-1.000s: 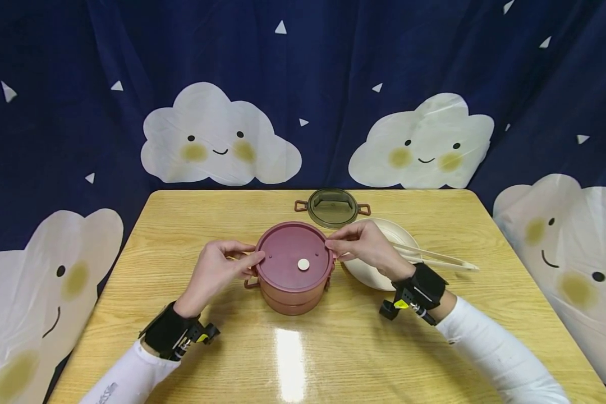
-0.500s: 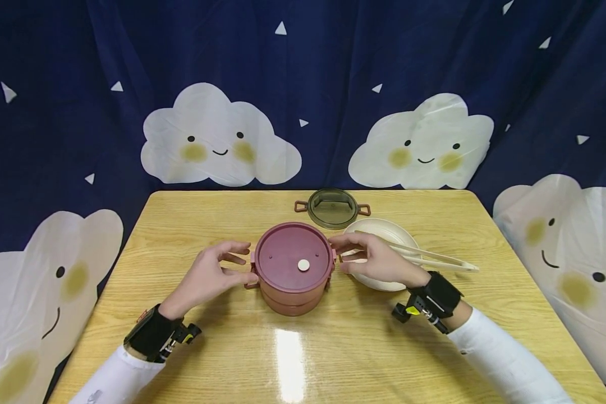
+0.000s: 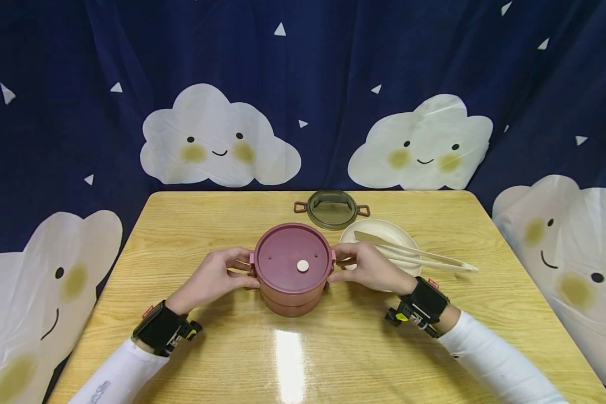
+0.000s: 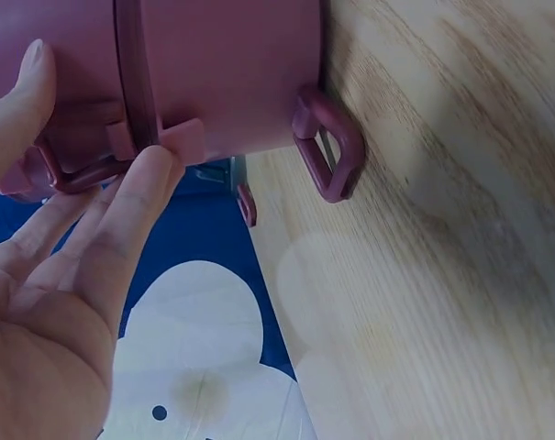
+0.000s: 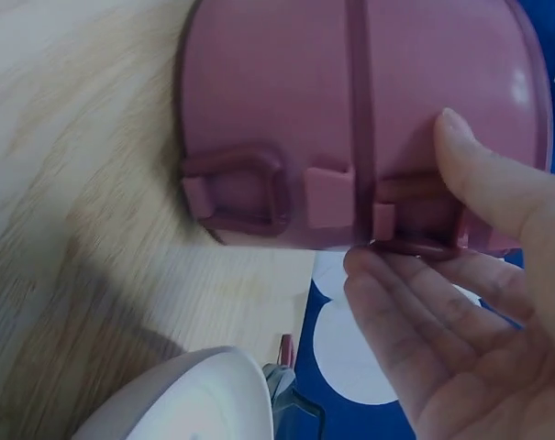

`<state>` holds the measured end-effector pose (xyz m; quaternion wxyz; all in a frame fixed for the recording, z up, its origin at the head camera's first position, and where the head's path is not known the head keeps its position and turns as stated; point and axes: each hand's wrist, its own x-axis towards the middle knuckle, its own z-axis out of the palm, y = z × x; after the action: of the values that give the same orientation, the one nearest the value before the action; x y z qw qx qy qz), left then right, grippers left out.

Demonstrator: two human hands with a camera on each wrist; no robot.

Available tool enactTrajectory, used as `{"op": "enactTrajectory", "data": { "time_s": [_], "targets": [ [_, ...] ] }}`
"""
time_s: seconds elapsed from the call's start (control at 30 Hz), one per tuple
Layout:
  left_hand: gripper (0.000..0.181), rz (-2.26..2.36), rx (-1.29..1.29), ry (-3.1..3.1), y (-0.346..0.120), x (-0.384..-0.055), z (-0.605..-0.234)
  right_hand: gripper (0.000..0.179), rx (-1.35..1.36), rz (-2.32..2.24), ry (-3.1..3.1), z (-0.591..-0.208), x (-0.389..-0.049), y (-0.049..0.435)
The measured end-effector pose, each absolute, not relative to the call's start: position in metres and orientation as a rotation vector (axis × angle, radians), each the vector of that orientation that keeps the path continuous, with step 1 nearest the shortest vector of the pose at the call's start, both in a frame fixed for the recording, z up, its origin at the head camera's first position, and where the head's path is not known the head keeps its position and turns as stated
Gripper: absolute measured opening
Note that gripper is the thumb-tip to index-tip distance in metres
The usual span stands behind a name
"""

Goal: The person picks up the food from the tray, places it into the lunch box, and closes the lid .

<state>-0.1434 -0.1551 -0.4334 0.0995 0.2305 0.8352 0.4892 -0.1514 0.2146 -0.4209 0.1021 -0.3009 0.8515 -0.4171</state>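
Note:
A two-tier pink pot (image 3: pixel 289 303) stands in the middle of the table, covered by a maroon lid (image 3: pixel 283 252) with a small white button (image 3: pixel 303 266). At its left side my left hand (image 3: pixel 213 279) holds the upper handle (image 4: pixel 80 177), thumb on the pot wall and fingers below in the left wrist view. On the opposite side my right hand (image 3: pixel 372 270) pinches around the other upper handle (image 5: pixel 422 246), its thumb against the upper tier. Lower handles (image 5: pixel 279 192) stick out near the base. Both tiers meet at a dark seam.
Behind the pot lies a smoky see-through lid (image 3: pixel 331 210) with two brown handles. A cream bowl (image 3: pixel 350 231) stands behind my right hand, with cream tongs (image 3: pixel 441 261) lying across it and reaching right. A navy curtain (image 3: pixel 328 67) hangs beyond the table (image 3: pixel 207 219).
My hands left the lid's rim, opened wider and lowered to the pot's sides. Now they have closed in on the upper handles. The pot stays in place.

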Motion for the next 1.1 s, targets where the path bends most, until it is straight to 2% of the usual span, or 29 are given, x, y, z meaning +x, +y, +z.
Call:
{"op": "enactTrajectory", "data": {
  "time_s": [0.3,1.1],
  "targets": [
    [0.039,1.422,0.668,2.483,-0.156,-0.15,-0.435,0.041,-0.916,-1.171,2.616,-0.423,-0.15,0.214],
    [0.045,1.417,0.675,2.453,-0.164,-0.156,-0.434,0.034,-0.914,-1.138,2.709,-0.425,-0.141,0.218]
  ]
}}
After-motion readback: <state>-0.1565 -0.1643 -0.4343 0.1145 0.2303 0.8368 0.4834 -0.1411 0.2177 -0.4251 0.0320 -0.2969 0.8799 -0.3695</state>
